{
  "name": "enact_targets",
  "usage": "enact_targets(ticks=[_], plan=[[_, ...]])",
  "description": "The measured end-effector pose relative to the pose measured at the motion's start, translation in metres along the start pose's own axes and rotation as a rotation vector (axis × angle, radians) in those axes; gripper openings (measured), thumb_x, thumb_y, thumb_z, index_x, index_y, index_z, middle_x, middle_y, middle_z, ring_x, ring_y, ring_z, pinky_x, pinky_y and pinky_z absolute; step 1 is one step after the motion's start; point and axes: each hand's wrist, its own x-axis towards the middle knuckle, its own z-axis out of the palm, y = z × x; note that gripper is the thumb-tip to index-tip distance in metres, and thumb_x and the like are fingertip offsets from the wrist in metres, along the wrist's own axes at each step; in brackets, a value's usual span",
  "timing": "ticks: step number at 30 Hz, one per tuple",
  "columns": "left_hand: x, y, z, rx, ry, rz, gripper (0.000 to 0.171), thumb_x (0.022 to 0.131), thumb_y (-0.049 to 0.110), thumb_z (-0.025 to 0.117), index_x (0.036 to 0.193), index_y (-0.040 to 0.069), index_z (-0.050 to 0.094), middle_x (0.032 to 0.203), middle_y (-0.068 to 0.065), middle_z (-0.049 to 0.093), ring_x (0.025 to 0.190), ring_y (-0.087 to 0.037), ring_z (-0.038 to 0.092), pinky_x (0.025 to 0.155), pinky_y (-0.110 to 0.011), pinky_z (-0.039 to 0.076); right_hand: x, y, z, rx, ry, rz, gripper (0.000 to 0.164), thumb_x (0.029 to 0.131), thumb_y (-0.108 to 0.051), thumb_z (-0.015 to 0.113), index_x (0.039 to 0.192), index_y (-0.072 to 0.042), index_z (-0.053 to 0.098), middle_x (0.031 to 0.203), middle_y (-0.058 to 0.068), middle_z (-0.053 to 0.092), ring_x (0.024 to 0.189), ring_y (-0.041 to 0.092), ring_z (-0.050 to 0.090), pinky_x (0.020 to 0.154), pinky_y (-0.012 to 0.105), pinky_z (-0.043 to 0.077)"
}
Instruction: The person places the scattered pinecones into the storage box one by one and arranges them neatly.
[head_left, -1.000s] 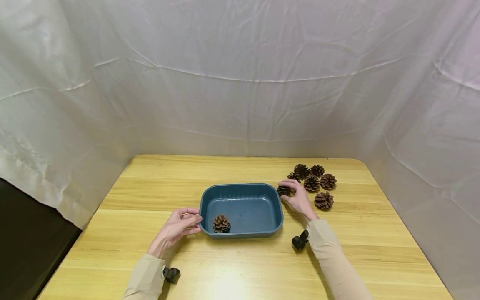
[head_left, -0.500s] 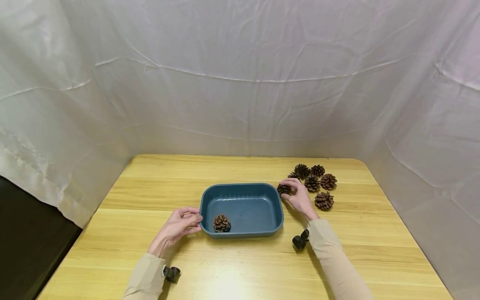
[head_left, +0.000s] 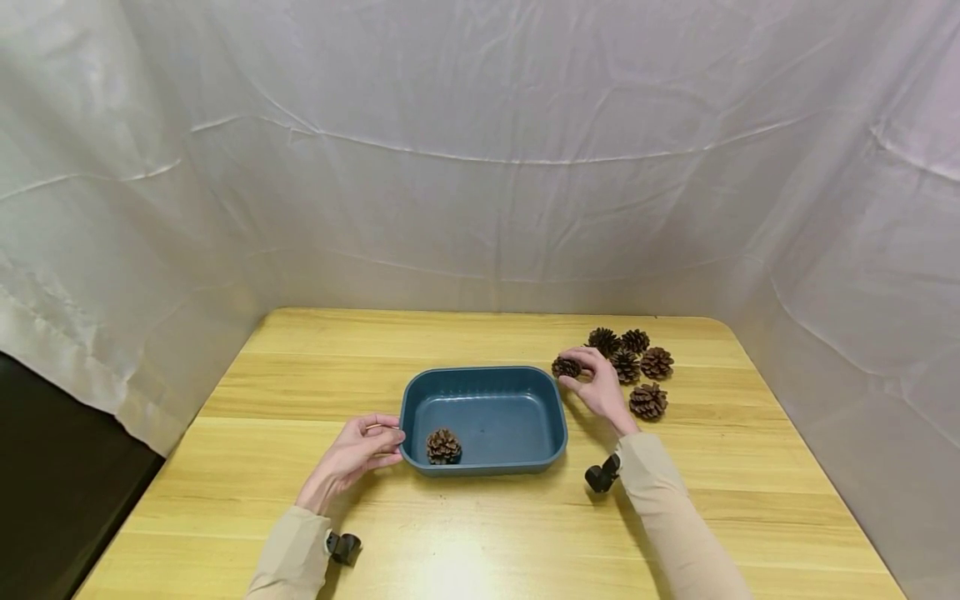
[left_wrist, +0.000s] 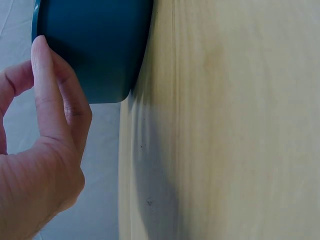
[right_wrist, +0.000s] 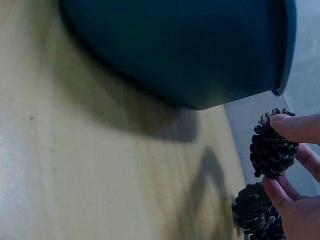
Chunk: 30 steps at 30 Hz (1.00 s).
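Pine cone [head_left: 566, 367] in right grip [head_left: 601, 387], long axis sideways, tip end unclear

Smooth plastic tray [head_left: 483, 469], rough woody pinecones [head_left: 648, 402], glossy wood table [head_left: 517, 533]

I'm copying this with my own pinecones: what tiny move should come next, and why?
Probably the right hand should move its pinecone over the blue tray, because it pinches that pinecone just outside the tray, another pinecone lies inside, and the left hand grips the opposite end.
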Motion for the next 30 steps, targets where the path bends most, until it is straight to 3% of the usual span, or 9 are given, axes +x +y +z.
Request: enact_targets(ticks=[19, 24, 30], plan=[[-0.003, 0.001, 0.001, -0.003, 0.0, -0.007, 0.037, 0.094, 0.001, 0.061, 0.125, -0.012, 0.047, 0.091, 0.001, 0.065, 0.078, -0.008, 0.067, 0.076, -0.022, 0.064, 0.004, -0.027, -0.003, 0.049, 0.046, -0.066, 0.04, 0.089, -0.002, 0.074, 0.126, 0.006, 0.064, 0.129, 0.028, 0.057, 0.111, 0.045, 0.058, 0.102, 0.062, 0.051], [-0.003, 0.002, 0.001, -0.004, 0.001, -0.003, 0.034, 0.094, 0.001, 0.061, 0.123, -0.011, 0.049, 0.091, 0.001, 0.066, 0.078, -0.008, 0.067, 0.076, -0.022, 0.064, 0.006, -0.027, -0.004, 0.027, 0.038, -0.081, 0.04, 0.089, -0.009, 0.076, 0.127, -0.001, 0.066, 0.128, 0.022, 0.06, 0.106, 0.038, 0.061, 0.101, 0.057, 0.055], [-0.004, 0.002, 0.0, -0.003, -0.004, 0.001, 0.035, 0.094, 0.001, 0.061, 0.124, -0.012, 0.048, 0.092, 0.0, 0.066, 0.078, -0.008, 0.067, 0.076, -0.022, 0.064, 0.007, -0.037, -0.003, 0.028, 0.0, -0.068, 0.041, 0.091, -0.013, 0.074, 0.129, -0.001, 0.065, 0.13, 0.022, 0.059, 0.109, 0.04, 0.061, 0.104, 0.058, 0.053]])
